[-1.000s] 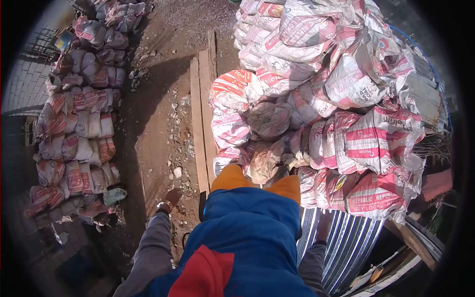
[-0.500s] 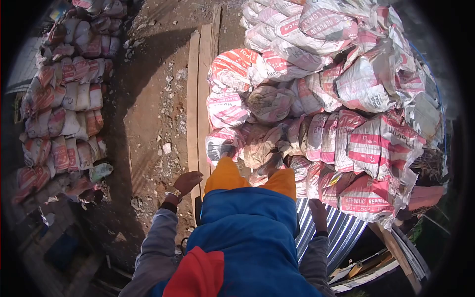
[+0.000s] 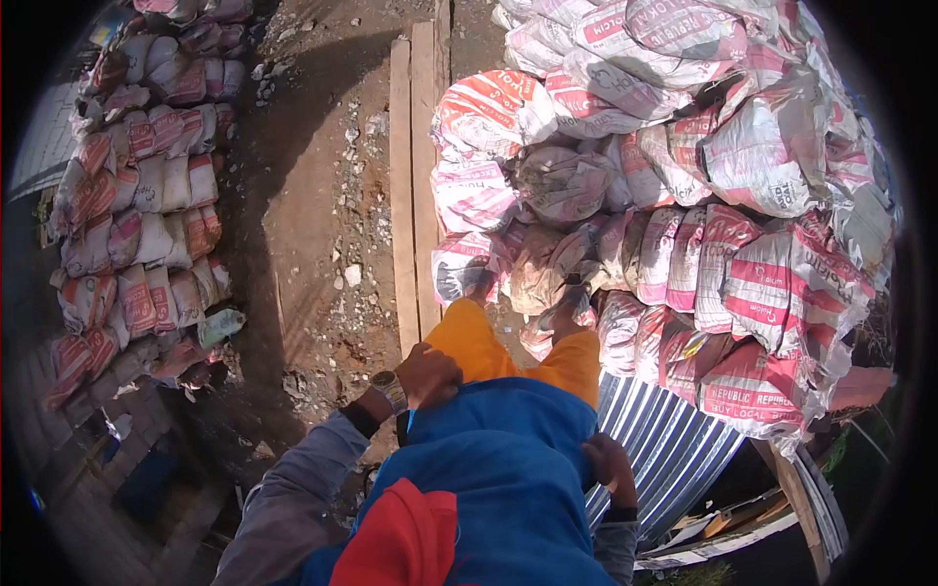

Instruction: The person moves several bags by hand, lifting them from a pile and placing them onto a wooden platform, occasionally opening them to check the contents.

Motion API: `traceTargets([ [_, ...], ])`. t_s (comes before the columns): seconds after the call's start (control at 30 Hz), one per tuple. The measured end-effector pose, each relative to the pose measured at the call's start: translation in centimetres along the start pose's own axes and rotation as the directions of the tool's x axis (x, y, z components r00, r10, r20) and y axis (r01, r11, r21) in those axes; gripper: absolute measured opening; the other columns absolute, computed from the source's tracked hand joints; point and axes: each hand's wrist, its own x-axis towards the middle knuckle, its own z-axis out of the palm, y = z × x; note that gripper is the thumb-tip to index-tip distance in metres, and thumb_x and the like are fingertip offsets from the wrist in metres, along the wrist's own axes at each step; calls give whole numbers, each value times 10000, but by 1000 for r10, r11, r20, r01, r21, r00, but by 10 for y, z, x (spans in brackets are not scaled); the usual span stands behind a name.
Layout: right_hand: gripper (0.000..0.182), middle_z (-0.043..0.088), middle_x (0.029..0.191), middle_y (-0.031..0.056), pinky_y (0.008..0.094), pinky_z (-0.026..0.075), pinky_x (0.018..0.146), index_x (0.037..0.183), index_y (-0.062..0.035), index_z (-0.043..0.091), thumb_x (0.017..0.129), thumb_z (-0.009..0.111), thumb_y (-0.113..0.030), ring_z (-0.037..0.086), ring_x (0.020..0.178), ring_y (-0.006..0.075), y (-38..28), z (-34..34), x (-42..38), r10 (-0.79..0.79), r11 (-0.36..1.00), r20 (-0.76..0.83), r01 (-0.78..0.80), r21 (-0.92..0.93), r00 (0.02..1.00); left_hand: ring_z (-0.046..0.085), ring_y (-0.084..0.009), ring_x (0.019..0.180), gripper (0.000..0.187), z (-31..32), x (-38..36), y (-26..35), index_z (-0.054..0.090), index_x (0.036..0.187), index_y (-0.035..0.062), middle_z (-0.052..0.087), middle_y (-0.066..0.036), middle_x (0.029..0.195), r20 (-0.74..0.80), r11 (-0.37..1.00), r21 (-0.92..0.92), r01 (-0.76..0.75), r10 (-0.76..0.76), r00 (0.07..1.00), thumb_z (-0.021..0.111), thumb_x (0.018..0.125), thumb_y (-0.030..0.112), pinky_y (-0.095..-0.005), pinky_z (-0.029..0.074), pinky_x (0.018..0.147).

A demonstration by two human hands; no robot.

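Note:
My left hand (image 3: 431, 377), with a wristwatch (image 3: 391, 392) at its wrist, is closed with curled fingers against the yellow-orange trousers (image 3: 474, 344), beside the hem of my blue shirt (image 3: 493, 439). Whether cloth is pinched in it is hidden. On the other side, my right hand (image 3: 610, 461) has bent fingers against the shirt's edge; its fingertips are partly hidden. Below the trouser legs, my feet rest on stacked, printed red-and-white sacks (image 3: 547, 264). A red piece of cloth (image 3: 401, 537) lies over the shirt's front.
Wooden planks (image 3: 402, 195) run along the stack's left side over stony dirt (image 3: 313, 225). Another sack pile (image 3: 156, 215) stands at the far left. Corrugated metal sheeting (image 3: 660, 449) and a wooden post (image 3: 796, 498) lie below the stack's right end.
My left hand has moved inward from beside the planks to the trousers, and its fingers have curled. My right hand has come in against the shirt. The view has shifted slightly.

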Motion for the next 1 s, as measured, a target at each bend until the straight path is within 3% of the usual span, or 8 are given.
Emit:
traceTargets([
  [0.1,253,655,804,186,371,488,706,903,12,633,800,658,-218,657,784,306,-12,3,-21,11,996,-12,-10,89,1000,638,-266,817,208,-30,-10,1,671,962,99,662,-73,866,167,963,-258,-78,124,978,637,791,213,-377,494,775],
  [0.17,254,642,791,166,358,477,703,896,15,626,802,657,-219,638,760,271,-12,8,-38,33,982,31,-38,183,999,651,-248,855,268,-55,-24,8,663,1003,60,679,-97,930,480,808,-558,192,126,868,638,798,231,-369,497,799],
  [0.37,222,589,701,101,318,447,629,874,7,618,810,647,-203,568,652,173,-10,29,-45,-44,956,-52,57,288,998,652,-232,900,310,-54,-36,15,655,1028,39,683,-109,961,720,841,-423,338,85,689,648,792,239,-354,498,805],
  [0.47,291,621,772,147,342,458,705,901,25,621,815,649,-252,605,743,207,0,46,-19,135,953,188,-179,245,973,645,-267,898,333,-31,-33,2,658,1034,45,678,-131,955,684,849,-452,275,132,717,632,777,255,-365,495,805],
  [0.7,270,644,845,154,340,474,731,932,12,642,837,636,-241,633,800,245,46,143,56,-132,952,424,-5,307,896,654,-293,864,336,13,-37,-20,681,996,75,690,-116,918,788,923,-251,291,20,616,631,742,288,-386,500,742],
  [0.87,243,653,905,140,328,479,749,990,1,640,861,617,-203,630,823,223,67,201,114,-80,894,-64,100,437,995,649,-321,791,277,81,-47,-42,679,941,83,680,-118,849,771,877,219,428,-424,475,632,776,301,-398,498,692],
  [0.93,268,661,857,162,357,488,732,1006,-19,644,857,616,-240,648,788,291,92,234,140,-36,896,-360,190,402,932,652,-329,765,260,134,-78,-99,677,946,90,679,-118,825,490,874,-437,212,34,871,610,804,296,-413,501,670],
  [1.0,271,653,868,166,366,487,746,1009,-23,645,852,620,-242,642,795,290,117,276,170,-84,864,-454,292,410,887,652,-323,757,257,172,-65,-120,683,929,101,681,-108,824,495,948,-305,94,73,866,607,795,307,-411,503,661],
])
